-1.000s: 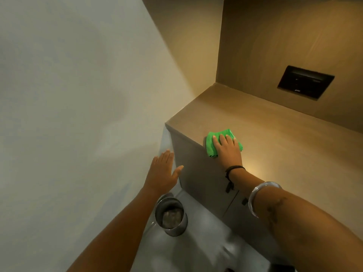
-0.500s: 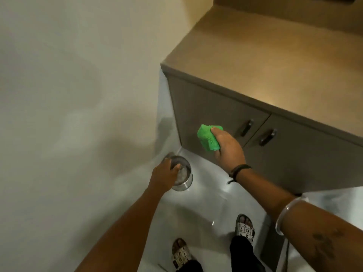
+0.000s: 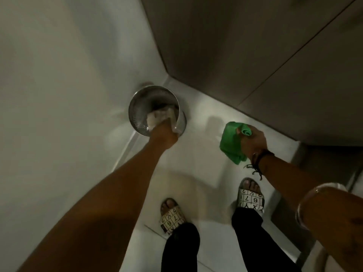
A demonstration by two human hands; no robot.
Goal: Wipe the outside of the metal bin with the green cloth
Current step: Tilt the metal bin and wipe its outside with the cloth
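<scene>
The metal bin [image 3: 157,109], crumpled paper inside, stood on the pale floor in the corner between wall and cabinet. The left hand [image 3: 164,134] gripped its near rim, apparently to steady or lift it. Well apart, the right hand [image 3: 253,142], fingers closed around the bunched green cloth [image 3: 230,143], hung ready to wipe.

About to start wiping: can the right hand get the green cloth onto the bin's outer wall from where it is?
Probably yes. The right hand holds the green cloth beside the metal bin, with only bare floor between; the left hand grips the rim.
</scene>
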